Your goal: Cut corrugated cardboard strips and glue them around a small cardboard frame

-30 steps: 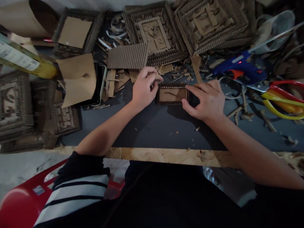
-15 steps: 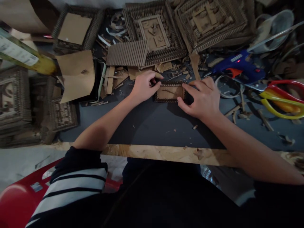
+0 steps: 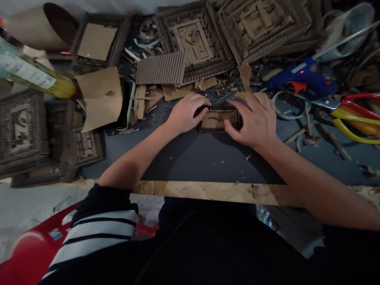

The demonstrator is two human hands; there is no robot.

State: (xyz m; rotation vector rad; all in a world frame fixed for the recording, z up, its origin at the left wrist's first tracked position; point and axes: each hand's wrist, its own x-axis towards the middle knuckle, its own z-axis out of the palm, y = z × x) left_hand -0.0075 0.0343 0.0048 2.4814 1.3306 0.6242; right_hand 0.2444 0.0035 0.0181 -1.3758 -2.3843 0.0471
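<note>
A small rectangular cardboard frame with ridged, corrugated sides and a flat brown floor lies on the dark worktop. At its far left corner, my left hand has thumb and forefinger closed on the rim. My right hand curls around the right end, its thumb over the floor near the front and its fingers at the far right corner. The palm and fingers hide part of the right side. Just beyond the frame lie thin cardboard strips and scraps.
Larger layered cardboard frames stand at the back, more at left. A blue glue gun, a tape roll and red-and-yellow scissors lie right. A bottle leans at left. The wooden table edge runs in front.
The camera view has shifted slightly, so most things appear further right. My right thumb has come further over the small frame's floor, and the frame sits slightly closer to me.
</note>
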